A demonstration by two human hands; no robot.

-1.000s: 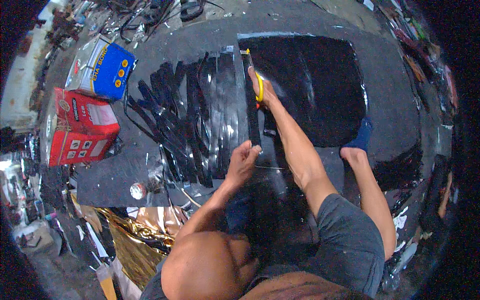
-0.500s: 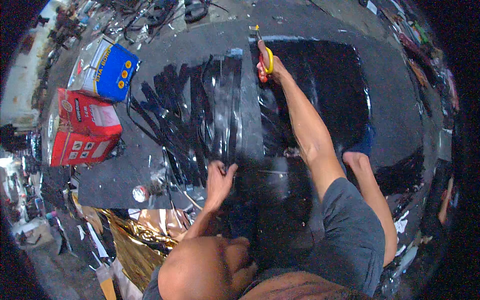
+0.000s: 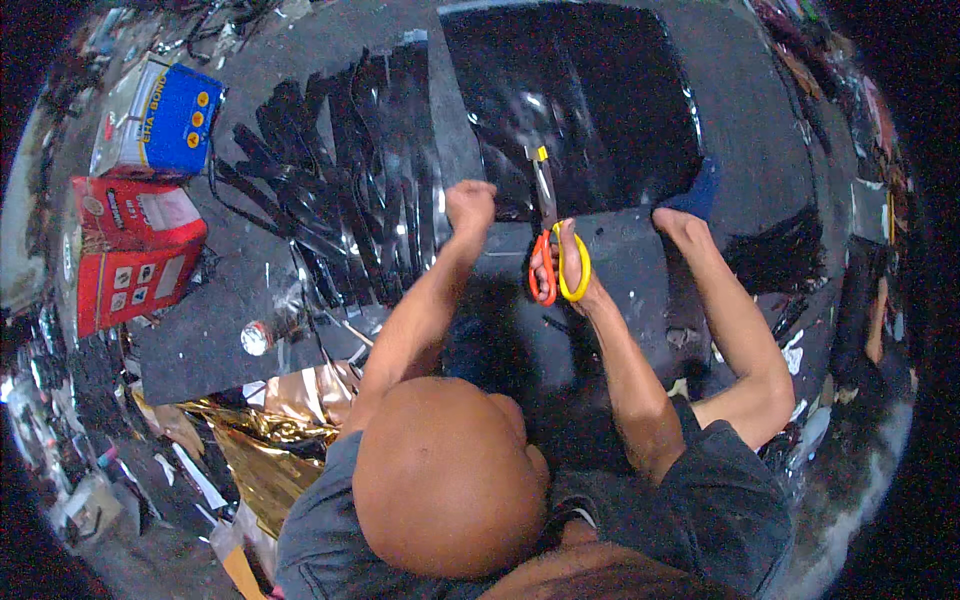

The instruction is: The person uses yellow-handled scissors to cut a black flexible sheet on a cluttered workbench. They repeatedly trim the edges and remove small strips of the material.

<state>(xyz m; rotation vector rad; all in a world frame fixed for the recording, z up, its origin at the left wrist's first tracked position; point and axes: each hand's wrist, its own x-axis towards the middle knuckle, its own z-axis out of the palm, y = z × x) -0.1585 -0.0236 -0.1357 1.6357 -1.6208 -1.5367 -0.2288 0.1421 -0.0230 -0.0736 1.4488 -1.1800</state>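
Observation:
My right hand (image 3: 570, 262) grips scissors (image 3: 545, 190) with one red and one yellow handle loop. Their blades point away from me, with a yellow piece at the tip, over the near part of a glossy black sheet (image 3: 600, 95). My left hand (image 3: 470, 207) is closed like a fist by the sheet's near left corner; whatever its fingers may hold is hidden. Left of it, long glossy black strips (image 3: 350, 170) lie in an overlapping, partly fanned-out bunch. All this rests on a dark grey mat (image 3: 195, 355).
A blue and white box (image 3: 185, 122) and a red box (image 3: 140, 262) stand at the left. Nearer are a small round shiny object (image 3: 257, 338) and crumpled gold foil (image 3: 265, 450). A bare foot (image 3: 685, 228) rests by the sheet's near right corner. Scraps litter the right edge.
My right hand has drawn the scissors back from the sheet's far edge towards me. My left hand has moved away from me and slightly right, its fingers now closed. The view has shifted.

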